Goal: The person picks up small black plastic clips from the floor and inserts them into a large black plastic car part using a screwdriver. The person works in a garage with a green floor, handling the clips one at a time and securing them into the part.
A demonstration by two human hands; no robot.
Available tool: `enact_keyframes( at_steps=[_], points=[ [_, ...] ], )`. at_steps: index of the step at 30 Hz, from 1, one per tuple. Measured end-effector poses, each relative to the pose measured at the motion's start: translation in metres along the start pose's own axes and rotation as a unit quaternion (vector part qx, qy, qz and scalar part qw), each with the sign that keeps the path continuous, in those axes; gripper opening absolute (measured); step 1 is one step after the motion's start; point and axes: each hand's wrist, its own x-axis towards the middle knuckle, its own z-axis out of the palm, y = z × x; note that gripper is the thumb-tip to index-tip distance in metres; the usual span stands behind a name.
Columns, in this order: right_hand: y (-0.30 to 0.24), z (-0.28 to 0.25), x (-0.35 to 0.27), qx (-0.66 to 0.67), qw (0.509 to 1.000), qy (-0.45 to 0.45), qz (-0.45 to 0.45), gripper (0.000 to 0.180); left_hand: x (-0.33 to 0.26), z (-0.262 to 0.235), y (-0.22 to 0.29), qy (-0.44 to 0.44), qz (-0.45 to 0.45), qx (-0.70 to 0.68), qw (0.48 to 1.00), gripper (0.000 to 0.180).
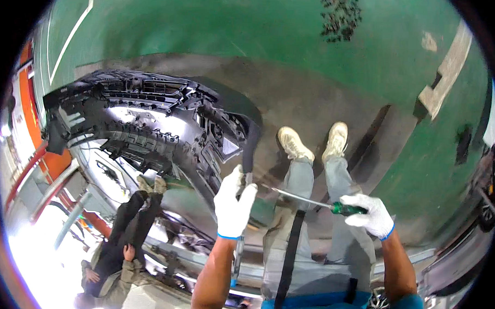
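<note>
Bumper cover [145,118], black, inner side up, lies on grey mat over green floor, w/ its near end at person's knees. Left hand [233,203], white glove, closed on bumper's end edge. Right hand [372,213] closed on green-handled screwdriver [311,200], tip aimed at that edge near left thumb. Advice: keep edge braced, blade seated square, pry w/ small force, tip away from fingers. Signs: white painted lines [71,36] on floor top left; no pkgs or labels legible.

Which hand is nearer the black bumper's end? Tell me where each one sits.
Left. The left hand grips the black bumper at its end; the right hand holds a green-handled screwdriver off to the side.
</note>
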Motion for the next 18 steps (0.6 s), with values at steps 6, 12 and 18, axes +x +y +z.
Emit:
enact_keyframes(
  at_steps=[6, 12, 18],
  points=[
    [0.038, 0.002, 0.026, -0.042, 0.991, 0.0, -0.129, 0.052, -0.006, 0.001, 0.0, 0.026, -0.035, 0.016, 0.999, 0.049],
    [0.072, 0.012, 0.05, -0.042, 0.982, 0.008, -0.182, 0.052, -0.013, 0.01, 0.009, 0.081, -0.078, -0.008, 0.994, 0.051],
    [0.085, 0.015, 0.056, -0.041, 0.98, -0.006, -0.194, 0.054, -0.014, 0.017, 0.01, 0.105, -0.054, -0.015, 0.993, 0.044]
  ],
)
